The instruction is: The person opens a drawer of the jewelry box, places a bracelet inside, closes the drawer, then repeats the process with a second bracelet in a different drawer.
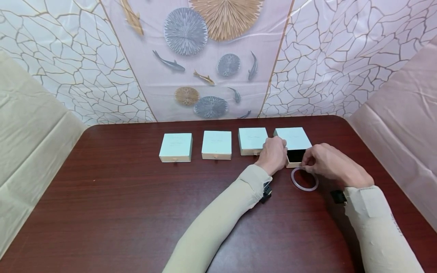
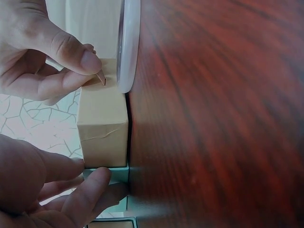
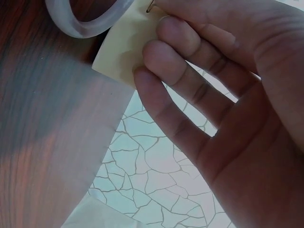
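Observation:
At the right end of a row, a mint-green drawer box [image 1: 293,137] has its cream drawer [image 2: 103,107] pulled partway out, showing a black inside [image 1: 295,155]. My left hand [image 1: 274,154] grips the box's outer sleeve [image 2: 121,175] at its left side, thumb and fingers around it. With thumb and forefinger, my right hand [image 1: 329,163] pinches the small ribbon tab [image 2: 101,77] on the drawer front; its other fingers curl beside the drawer in the right wrist view. A pale lilac bangle [image 1: 305,189] lies on the table right in front of the drawer, just below the right fingertips.
Three more mint boxes stand shut to the left: one [image 1: 253,138] beside my left hand, another [image 1: 216,142] in the middle, and a third [image 1: 176,145] farthest left. They sit toward the back of a dark red-brown table [image 1: 129,212], with patterned cloth [image 1: 211,87] hanging behind.

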Available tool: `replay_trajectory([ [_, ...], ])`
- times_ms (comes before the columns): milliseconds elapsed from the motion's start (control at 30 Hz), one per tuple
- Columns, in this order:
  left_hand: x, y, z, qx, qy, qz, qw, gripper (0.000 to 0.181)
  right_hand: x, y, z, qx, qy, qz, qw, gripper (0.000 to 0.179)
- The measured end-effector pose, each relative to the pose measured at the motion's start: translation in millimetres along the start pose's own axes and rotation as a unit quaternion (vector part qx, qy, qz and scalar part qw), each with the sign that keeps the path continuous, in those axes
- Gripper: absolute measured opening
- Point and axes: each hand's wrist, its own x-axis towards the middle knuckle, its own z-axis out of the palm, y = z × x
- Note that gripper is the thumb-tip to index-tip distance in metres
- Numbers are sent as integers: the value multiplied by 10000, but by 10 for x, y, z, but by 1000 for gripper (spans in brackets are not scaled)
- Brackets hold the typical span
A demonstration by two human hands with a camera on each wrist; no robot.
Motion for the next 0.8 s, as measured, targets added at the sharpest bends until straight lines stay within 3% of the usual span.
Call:
replay_trajectory([
  [200,-3,5,4,-98,-10,22,9999,40,-10,-4,-4,-40,-27,-33,10000,14],
  [433,2,-1,6,200,-29,63,9998,39,-15,-11,-2,-9,-101,21,9999,16],
  [800,-5,-5,-2,157,42,109,9998,40,-29,-20,-5,-13,-96,-3,10000,16],
])
